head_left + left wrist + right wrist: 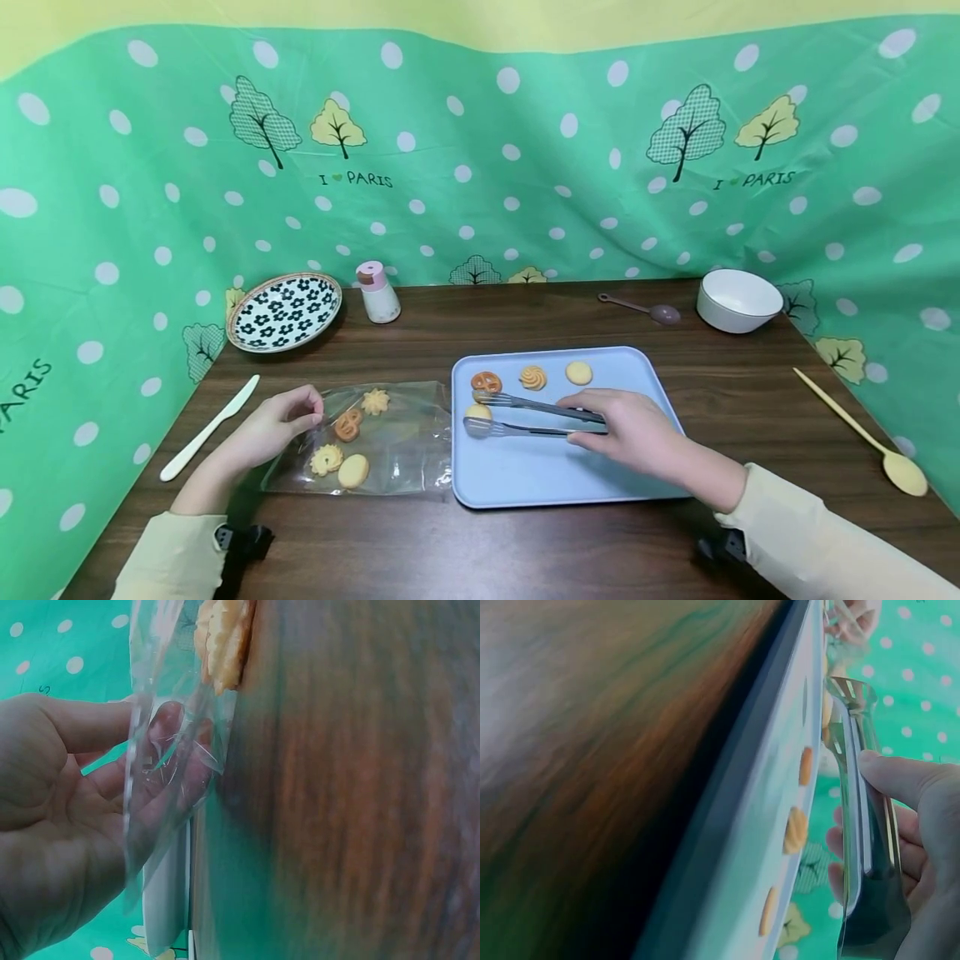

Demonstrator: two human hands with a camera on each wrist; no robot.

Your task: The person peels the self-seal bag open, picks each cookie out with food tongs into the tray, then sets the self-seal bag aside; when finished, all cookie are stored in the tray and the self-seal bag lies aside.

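Note:
My left hand (276,423) holds the open left edge of a clear plastic bag (405,450), with fingers seen through the film in the left wrist view. Inside the bag lie a pretzel cookie (348,425), two flower-shaped cookies (375,402) and a plain round cookie (352,472). Over the blue tray (555,479), my right hand (633,429) grips metal tongs (536,406), thumb on one arm and fingers on the other. Between the spread tong tips is a round cookie (477,412) at the tray's left side. A pretzel (486,381), a swirl cookie (532,377) and another round cookie (578,372) line the tray's back.
A white knife (210,429) lies left of the bag. At the back stand a flower-patterned plate (285,312), a pink-capped shaker (378,293) and a white bowl (738,300), with a purple spoon (663,314) near the bowl. A wooden spoon (903,473) lies far right.

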